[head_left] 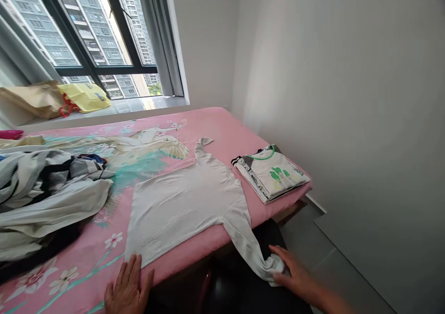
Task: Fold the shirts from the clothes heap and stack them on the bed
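Observation:
A white long-sleeved top (184, 203) lies spread flat on the pink flowered bedsheet (229, 133). One sleeve hangs over the bed's near edge. My right hand (295, 270) is closed on the cuff end of that hanging sleeve, below the mattress level. My left hand (127, 288) rests flat on the sheet with fingers stretched out, just below the top's lower hem corner, holding nothing.
A folded stack of shirts with green print (271, 172) sits at the bed's right corner. A heap of unfolded clothes (45, 198) covers the left side. Yellow and beige bags (83, 96) lie on the window sill. A white wall stands at right.

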Tool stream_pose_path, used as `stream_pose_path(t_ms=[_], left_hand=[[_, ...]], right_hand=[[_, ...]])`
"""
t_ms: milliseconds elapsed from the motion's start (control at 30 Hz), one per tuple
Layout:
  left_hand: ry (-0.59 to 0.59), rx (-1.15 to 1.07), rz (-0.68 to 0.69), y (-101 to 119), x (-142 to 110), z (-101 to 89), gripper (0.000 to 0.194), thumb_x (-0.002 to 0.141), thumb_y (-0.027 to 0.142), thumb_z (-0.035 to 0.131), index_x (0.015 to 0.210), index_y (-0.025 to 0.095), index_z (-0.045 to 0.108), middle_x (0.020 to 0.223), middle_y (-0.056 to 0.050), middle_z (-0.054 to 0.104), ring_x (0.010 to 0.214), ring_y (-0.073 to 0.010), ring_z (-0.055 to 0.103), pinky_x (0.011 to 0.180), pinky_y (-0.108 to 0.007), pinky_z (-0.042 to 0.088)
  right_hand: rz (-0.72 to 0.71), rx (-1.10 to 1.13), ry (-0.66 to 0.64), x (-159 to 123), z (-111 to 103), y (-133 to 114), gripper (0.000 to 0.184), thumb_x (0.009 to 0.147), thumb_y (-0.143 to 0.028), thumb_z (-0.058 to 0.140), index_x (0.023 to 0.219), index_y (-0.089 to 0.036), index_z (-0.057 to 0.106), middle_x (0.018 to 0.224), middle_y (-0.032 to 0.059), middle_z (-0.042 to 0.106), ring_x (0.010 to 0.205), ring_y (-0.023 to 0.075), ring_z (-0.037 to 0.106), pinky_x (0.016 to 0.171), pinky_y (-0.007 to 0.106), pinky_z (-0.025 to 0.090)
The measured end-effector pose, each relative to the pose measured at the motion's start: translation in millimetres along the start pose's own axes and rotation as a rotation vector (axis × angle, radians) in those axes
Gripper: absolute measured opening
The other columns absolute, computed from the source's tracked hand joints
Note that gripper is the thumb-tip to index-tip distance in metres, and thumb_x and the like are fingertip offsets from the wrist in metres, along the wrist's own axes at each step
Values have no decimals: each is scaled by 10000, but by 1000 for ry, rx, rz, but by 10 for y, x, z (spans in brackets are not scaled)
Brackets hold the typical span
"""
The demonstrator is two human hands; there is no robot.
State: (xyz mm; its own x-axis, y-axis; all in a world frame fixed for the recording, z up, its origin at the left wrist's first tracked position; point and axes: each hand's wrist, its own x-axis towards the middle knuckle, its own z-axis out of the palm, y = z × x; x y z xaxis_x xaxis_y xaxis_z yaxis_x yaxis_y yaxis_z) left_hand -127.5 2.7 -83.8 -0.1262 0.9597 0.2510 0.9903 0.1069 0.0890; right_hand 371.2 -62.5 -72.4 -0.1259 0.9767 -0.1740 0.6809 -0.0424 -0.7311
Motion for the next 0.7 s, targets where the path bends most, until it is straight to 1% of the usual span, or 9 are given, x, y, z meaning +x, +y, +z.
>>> stream_pose_path(t_ms=[100,200,300,367,433,500,567,633,700], left_hand=[[51,-34,-20,70,13,-43,585,880,431,229,1356,139,402,1456,-104,380,1380,-238,241,1104,-497,129],[91,-69,-72,193,22,-102,563,889,430,233,1327,138,433,1419,-142,423,1354,-293,288,1078,-568,133],[172,-177,-65,502,-5,-161,566,873,445,329,1342,138,408,1419,-175,404,1360,-327,267,1062,-581,196],[174,-312,117,849,-64,-219,593,856,387,414,1392,150,327,1439,-170,375,1377,-302,242,1072,-525,254],[90,-413,389,1276,-149,-311,641,834,272,469,1432,204,248,1452,-132,369,1378,-282,250,1087,-511,252],[-51,-461,659,1717,-239,-432,711,784,161,502,1440,253,244,1472,-104,347,1375,-295,255,1087,-549,234],[-169,-534,885,2102,-312,-554,759,720,155,572,1420,260,300,1484,-119,320,1365,-333,265,1074,-590,228],[-228,-636,1027,2383,-364,-641,656,708,178,597,1339,249,429,1417,-132,425,1313,-331,365,1062,-591,259],[-227,-750,1010,2544,-397,-687,401,744,177,574,1143,222,579,1227,-132,587,1161,-283,529,1004,-522,384]], right_hand=[[77,89,105,-376,93,-70,465,759,-556,574,1087,-233,648,1247,105,573,1250,317,428,1055,471,326],[265,218,186,-525,80,-367,413,794,-575,508,1008,-255,660,1054,98,651,1056,300,558,919,421,440],[303,372,30,-552,-15,-745,480,738,-581,572,1069,-240,640,965,79,663,928,272,588,809,352,471],[244,429,-138,-542,-87,-951,456,711,-556,605,1025,-228,650,889,45,661,839,235,590,747,310,465],[179,451,-244,-520,-147,-1092,399,707,-513,618,975,-219,657,855,23,651,788,206,579,713,282,447],[152,459,-259,-491,-187,-1172,371,706,-465,629,977,-212,654,863,20,645,787,202,570,705,278,435],[147,486,-226,-465,-205,-1201,387,717,-429,632,1036,-210,636,898,27,640,820,213,566,719,287,431],[128,538,-201,-451,-203,-1181,411,735,-426,633,1082,-207,618,928,36,634,854,220,559,737,294,430],[117,621,-183,-451,-187,-1116,409,789,-470,581,1092,-196,615,932,50,626,844,212,554,728,297,429]])
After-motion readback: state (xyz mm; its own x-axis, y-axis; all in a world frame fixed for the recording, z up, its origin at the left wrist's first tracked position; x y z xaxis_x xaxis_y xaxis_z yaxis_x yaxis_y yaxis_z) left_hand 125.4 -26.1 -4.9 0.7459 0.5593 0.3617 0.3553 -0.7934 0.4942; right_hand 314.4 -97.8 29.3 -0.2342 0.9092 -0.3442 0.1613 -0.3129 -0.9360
